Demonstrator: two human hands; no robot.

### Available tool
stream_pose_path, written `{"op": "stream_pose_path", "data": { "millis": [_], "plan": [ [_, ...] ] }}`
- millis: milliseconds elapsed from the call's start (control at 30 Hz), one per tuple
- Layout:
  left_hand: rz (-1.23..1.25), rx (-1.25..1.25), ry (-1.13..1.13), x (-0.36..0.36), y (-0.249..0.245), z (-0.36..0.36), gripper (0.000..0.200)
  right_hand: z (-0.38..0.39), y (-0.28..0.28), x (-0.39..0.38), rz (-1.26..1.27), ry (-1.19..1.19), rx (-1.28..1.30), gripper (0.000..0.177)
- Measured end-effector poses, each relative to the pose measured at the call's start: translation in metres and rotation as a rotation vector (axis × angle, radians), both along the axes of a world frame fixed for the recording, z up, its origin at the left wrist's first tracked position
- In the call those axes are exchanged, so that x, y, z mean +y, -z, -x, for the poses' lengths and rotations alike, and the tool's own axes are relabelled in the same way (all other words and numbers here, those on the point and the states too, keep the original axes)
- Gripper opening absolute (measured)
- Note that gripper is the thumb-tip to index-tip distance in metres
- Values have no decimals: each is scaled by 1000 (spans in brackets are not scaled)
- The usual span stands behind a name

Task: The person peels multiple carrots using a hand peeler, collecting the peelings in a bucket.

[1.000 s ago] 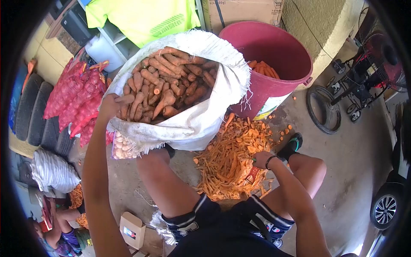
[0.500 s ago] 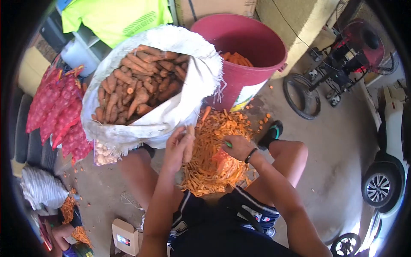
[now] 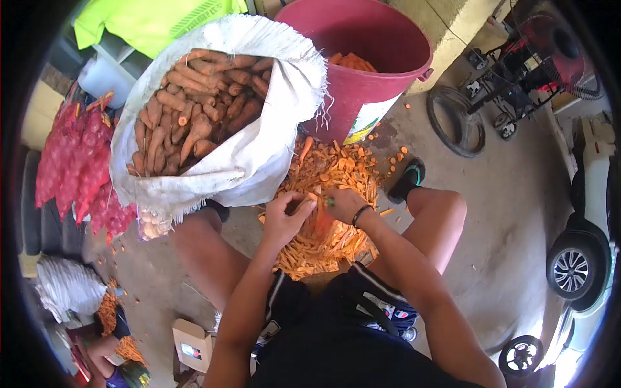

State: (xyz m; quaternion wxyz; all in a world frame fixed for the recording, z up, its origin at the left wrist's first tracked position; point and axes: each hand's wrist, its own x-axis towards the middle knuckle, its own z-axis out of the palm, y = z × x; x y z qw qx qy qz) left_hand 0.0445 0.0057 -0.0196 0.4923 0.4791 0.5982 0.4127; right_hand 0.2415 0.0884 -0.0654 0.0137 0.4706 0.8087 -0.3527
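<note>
My left hand [image 3: 286, 218] grips a carrot [image 3: 306, 205] just above a heap of orange peelings [image 3: 330, 174] on the floor between my knees. My right hand [image 3: 343, 203], with a dark band on its wrist, holds a green-handled peeler [image 3: 328, 201] against the carrot's end. The two hands nearly touch. A white woven sack [image 3: 252, 161] full of unpeeled carrots [image 3: 194, 116] leans open just beyond my left hand. Behind it stands a maroon tub [image 3: 362, 84] with peeled carrots [image 3: 352, 61] inside.
Red mesh sacks [image 3: 77, 174] lie at the left beside a tied white sack [image 3: 65, 284]. A small cardboard box [image 3: 192, 344] sits by my left leg. A tyre [image 3: 455, 123], a fan [image 3: 550, 52] and a car wheel [image 3: 572, 270] are at the right. Another person [image 3: 103, 349] sits at the lower left.
My left hand took a carrot from the sack and brought it down over the peelings. My right hand rose to meet it with the peeler.
</note>
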Motion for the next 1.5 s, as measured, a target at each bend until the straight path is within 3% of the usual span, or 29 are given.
{"op": "stream_pose_path", "data": {
  "millis": [100,233,300,367,500,600,700,833,1000,1100,1133,1233,1367,1400,1500],
  "plan": [
    [59,-302,-173,7,2,4,26,-14,10,12,106,-75,-64,48],
    [169,-686,-297,4,25,21,27,-11,-44,12,74,89,329,62],
    [198,-807,-252,8,30,18,27,-4,-40,0,-83,98,542,57],
    [234,-821,-259,8,23,7,27,6,-53,-8,-160,26,724,52],
    [239,-767,-167,3,24,2,28,-1,-62,1,-302,-35,656,49],
    [272,-734,-58,-5,9,7,30,-22,-51,31,-459,276,637,48],
    [311,-816,-112,-8,2,13,29,-30,-48,33,-361,350,668,48],
    [250,-817,-186,1,11,6,29,6,-70,-20,-414,-72,699,45],
    [316,-795,-101,-14,7,11,29,-27,-51,30,-518,347,579,48],
    [268,-828,-162,-2,9,7,28,-14,-53,-1,-327,198,691,46],
    [250,-844,-204,-1,9,5,27,-4,-62,-14,-390,31,733,45],
    [262,-762,-210,-8,9,2,27,-6,-59,-9,-536,-19,679,44],
    [284,-786,-123,-12,6,8,29,-27,-48,23,-423,375,570,43],
    [275,-792,-149,-9,10,8,29,-23,-43,14,-399,316,683,47],
    [277,-796,-222,-3,9,2,27,-1,-62,-22,-435,-21,667,48]
  ]
}}
